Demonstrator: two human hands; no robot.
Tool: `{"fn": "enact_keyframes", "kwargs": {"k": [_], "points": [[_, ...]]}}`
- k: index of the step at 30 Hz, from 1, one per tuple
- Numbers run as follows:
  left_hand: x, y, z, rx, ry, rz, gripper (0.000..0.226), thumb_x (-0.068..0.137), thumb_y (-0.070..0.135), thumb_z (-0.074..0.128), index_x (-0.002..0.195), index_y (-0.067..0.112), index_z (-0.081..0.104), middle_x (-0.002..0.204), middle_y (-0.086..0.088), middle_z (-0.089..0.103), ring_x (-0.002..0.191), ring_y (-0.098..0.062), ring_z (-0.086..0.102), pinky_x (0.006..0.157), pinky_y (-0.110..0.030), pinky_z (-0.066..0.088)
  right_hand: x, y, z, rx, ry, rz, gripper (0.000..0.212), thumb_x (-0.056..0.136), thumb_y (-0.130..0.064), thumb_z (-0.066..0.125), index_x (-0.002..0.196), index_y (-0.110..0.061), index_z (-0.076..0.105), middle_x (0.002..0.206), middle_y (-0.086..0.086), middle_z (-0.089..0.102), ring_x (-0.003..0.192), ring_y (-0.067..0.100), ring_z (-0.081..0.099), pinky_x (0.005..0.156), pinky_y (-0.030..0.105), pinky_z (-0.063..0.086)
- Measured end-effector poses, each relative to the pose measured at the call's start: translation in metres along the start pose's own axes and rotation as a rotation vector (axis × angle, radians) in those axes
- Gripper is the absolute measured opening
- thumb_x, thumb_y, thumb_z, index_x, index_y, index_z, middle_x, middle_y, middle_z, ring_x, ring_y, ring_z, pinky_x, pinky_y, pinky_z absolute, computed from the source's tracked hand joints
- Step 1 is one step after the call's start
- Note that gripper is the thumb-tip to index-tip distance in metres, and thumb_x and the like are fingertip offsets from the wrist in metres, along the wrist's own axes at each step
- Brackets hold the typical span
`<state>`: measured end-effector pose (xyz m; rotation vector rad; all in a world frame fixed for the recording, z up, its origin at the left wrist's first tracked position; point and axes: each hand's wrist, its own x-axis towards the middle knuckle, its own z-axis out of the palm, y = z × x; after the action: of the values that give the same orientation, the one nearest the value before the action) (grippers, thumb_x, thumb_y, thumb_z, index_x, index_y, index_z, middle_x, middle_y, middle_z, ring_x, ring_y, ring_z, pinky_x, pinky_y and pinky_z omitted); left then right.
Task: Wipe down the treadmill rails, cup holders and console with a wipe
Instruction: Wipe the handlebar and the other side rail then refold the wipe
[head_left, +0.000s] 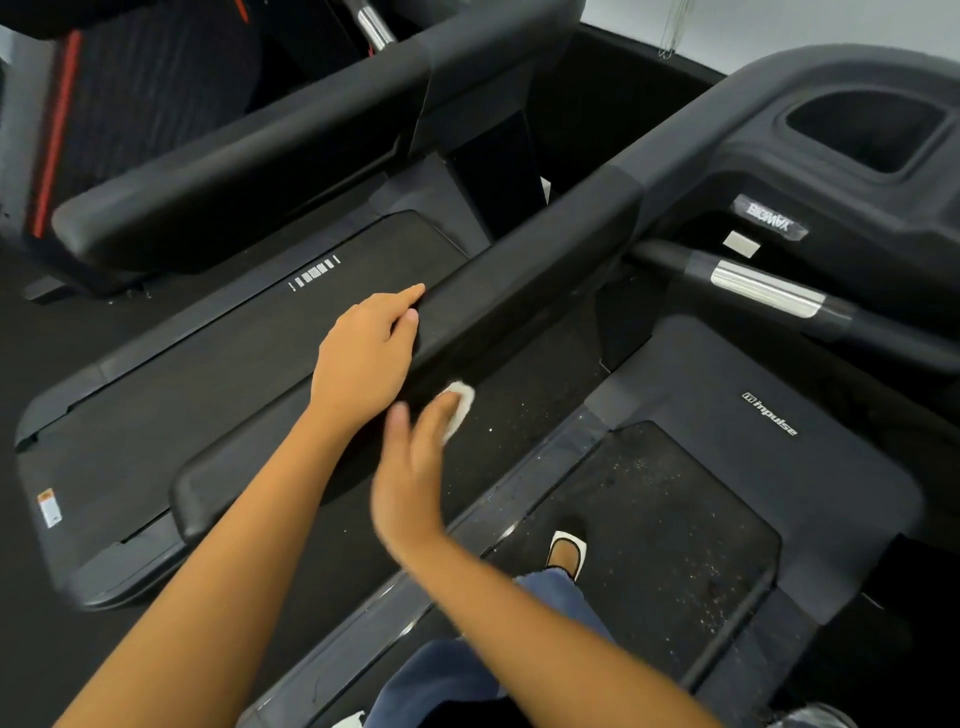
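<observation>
The person stood on a treadmill whose motor cover (727, 467) bore the word "impulse" (770, 414) in white letters. The head view looked down and left across the padded black rail (519, 291) on the person's left.

The left hand (363, 358) lay on top of that rail about midway along it. Its fingers (410, 293) curled over the far edge and its thumb rested on the upper face, so it gripped the rail. The right hand (410, 467) reached up just behind it, smeared by motion blur. It held a small bunched white wipe (458, 402) at its fingertips, against the near lower edge of the rail. The fingers looked only lightly bent, and the blur hid exactly how they clasped the wipe.

Further up, the rail ran into the grey console housing, where a deep cup holder (867, 130) opened. Below the cup holder sat a dark label (769, 218), its pale lettering too blurred to read surely, and under it a small white tag (742, 244). A black bar with a chrome grip sensor (763, 288) jutted out beneath the console.

The speckled belt (649, 545) carried one foot in a white-and-black shoe (566, 553), with blue jeans (467, 675) above it.

Beside it stood a second treadmill (208, 364). Its side strip showed a row of white bars (314, 273), and an orange-and-white sticker (49, 508) near its end was illegible.
</observation>
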<state>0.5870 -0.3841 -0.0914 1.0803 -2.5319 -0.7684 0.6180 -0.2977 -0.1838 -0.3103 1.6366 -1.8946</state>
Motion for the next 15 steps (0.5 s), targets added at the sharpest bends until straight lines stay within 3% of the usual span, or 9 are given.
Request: {"fn": "enact_keyframes", "kwargs": {"k": [2, 3, 5, 6, 9, 10, 13, 15], "points": [[-0.001, 0.001, 0.000, -0.003, 0.003, -0.009, 0.039, 0.102, 0.024, 0.038, 0.139, 0.026, 0.050, 0.134, 0.006, 0.057, 0.125, -0.015, 0.049, 0.098, -0.030, 0.037, 0.057, -0.019, -0.026, 0.045, 0.170, 0.021, 0.072, 0.086, -0.073, 0.041, 0.137, -0.026, 0.023, 0.141, 0.000, 0.026, 0.134, 0.015, 0.026, 0.120, 0.048, 0.015], [-0.001, 0.001, 0.000, 0.000, 0.004, -0.015, 0.039, 0.102, 0.024, 0.037, 0.139, 0.026, 0.050, 0.134, 0.006, 0.057, 0.124, -0.015, 0.049, 0.097, -0.029, 0.036, 0.091, -0.032, -0.043, 0.072, 0.259, 0.038, 0.071, 0.082, -0.076, 0.043, 0.129, -0.024, 0.033, 0.131, -0.002, 0.030, 0.128, 0.015, 0.033, 0.118, 0.050, 0.021], [-0.001, 0.002, 0.000, 0.015, 0.000, -0.017, 0.039, 0.103, 0.024, 0.037, 0.140, 0.026, 0.049, 0.134, 0.004, 0.057, 0.124, -0.016, 0.049, 0.095, -0.028, 0.035, 0.137, -0.057, -0.071, 0.100, 0.412, 0.054, 0.055, 0.096, -0.053, 0.040, 0.134, -0.014, 0.038, 0.137, -0.001, 0.035, 0.132, 0.017, 0.036, 0.117, 0.047, 0.024], [0.000, 0.003, 0.001, 0.018, 0.002, -0.017, 0.039, 0.103, 0.024, 0.037, 0.139, 0.026, 0.049, 0.135, 0.004, 0.056, 0.125, -0.017, 0.048, 0.095, -0.028, 0.035, 0.146, -0.061, -0.076, 0.143, 0.427, 0.035, 0.055, 0.100, -0.046, 0.036, 0.144, -0.012, 0.031, 0.147, 0.003, 0.032, 0.137, 0.018, 0.032, 0.119, 0.045, 0.021], [0.000, 0.004, 0.002, 0.018, 0.012, -0.035, 0.039, 0.102, 0.026, 0.037, 0.138, 0.028, 0.050, 0.134, 0.007, 0.056, 0.125, -0.016, 0.048, 0.097, -0.032, 0.038, 0.107, -0.041, -0.056, 0.053, 0.270, 0.019, 0.082, 0.088, -0.073, 0.033, 0.149, -0.019, 0.023, 0.145, -0.003, 0.026, 0.133, 0.012, 0.027, 0.121, 0.047, 0.011], [0.001, 0.004, 0.002, 0.020, 0.015, -0.036, 0.039, 0.102, 0.026, 0.037, 0.138, 0.029, 0.051, 0.133, 0.007, 0.057, 0.125, -0.016, 0.048, 0.097, -0.033, 0.038, 0.072, -0.029, -0.042, 0.013, 0.174, 0.005, 0.085, 0.088, -0.072, 0.032, 0.152, -0.017, 0.019, 0.147, -0.003, 0.024, 0.136, 0.010, 0.024, 0.121, 0.044, 0.008], [0.001, 0.003, 0.003, 0.032, 0.010, -0.023, 0.038, 0.102, 0.027, 0.038, 0.138, 0.028, 0.051, 0.133, 0.007, 0.057, 0.124, -0.015, 0.049, 0.096, -0.032, 0.038, -0.007, 0.000, -0.021, -0.064, -0.089, -0.068, 0.065, 0.101, -0.042, 0.030, 0.153, -0.017, 0.000, 0.162, -0.002, 0.004, 0.147, 0.003, 0.006, 0.122, 0.028, 0.006], [0.001, 0.002, 0.003, 0.035, 0.014, -0.024, 0.038, 0.102, 0.027, 0.038, 0.138, 0.028, 0.051, 0.133, 0.007, 0.057, 0.124, -0.015, 0.049, 0.096, -0.030, 0.037, 0.011, -0.006, -0.030, -0.042, -0.121, -0.041, 0.062, 0.097, -0.057, 0.032, 0.146, -0.020, 0.021, 0.148, 0.003, 0.033, 0.135, 0.013, 0.033, 0.120, 0.038, 0.018]]}}
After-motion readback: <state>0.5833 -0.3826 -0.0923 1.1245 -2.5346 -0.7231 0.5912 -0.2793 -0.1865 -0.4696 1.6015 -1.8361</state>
